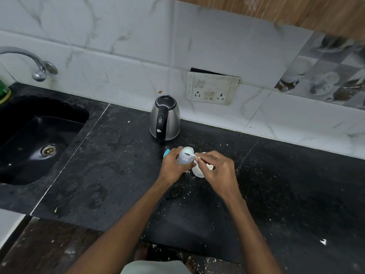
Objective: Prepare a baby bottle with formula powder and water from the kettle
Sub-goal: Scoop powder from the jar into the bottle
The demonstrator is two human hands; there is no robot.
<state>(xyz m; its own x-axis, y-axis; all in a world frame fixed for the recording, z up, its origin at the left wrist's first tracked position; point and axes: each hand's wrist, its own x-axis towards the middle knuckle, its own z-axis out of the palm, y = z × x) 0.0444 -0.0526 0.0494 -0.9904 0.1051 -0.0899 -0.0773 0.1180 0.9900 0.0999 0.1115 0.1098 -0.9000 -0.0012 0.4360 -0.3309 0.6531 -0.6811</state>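
My left hand grips a clear baby bottle, tilted with its open mouth facing up and to the right. My right hand pinches a small white scoop whose tip rests at the bottle's mouth. Under my right hand sits a white formula container, mostly hidden. A blue bottle cap lies on the counter just behind my left hand. The steel kettle with a black handle and lid stands upright farther back, near the wall.
The black stone counter carries spilled white powder around the container. A black sink with a tap lies to the left. A wall socket plate is behind the kettle. A green object stands at the far left.
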